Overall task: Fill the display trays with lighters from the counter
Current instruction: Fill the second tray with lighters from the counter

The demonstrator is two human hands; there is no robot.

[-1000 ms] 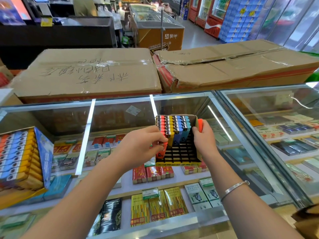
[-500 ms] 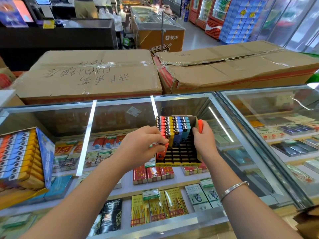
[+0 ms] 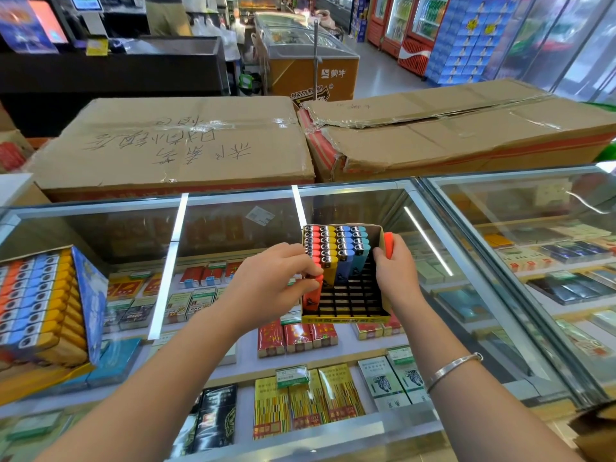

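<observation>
A yellow display tray [image 3: 346,318] with a black grid stands on the glass counter [image 3: 500,295]. Its back rows hold red, yellow and blue lighters [image 3: 336,243]; the front slots are bare. My left hand [image 3: 270,278] pinches an orange-red lighter [image 3: 313,291] that stands in the tray's left column. My right hand [image 3: 396,271] rests against the tray's right wall and holds another orange-red lighter [image 3: 388,245] upright beside it.
A full tray of lighters [image 3: 40,305] with a blue side lies tilted at the counter's left. Two big cardboard boxes [image 3: 173,145] stand behind the counter. Cigarette packs [image 3: 296,338] fill the shelves under the glass. A brown object [image 3: 596,431] sits at the bottom right.
My left hand has pushed the orange-red lighter a little lower into the left column of the tray. My right hand has stayed at the tray's right wall.
</observation>
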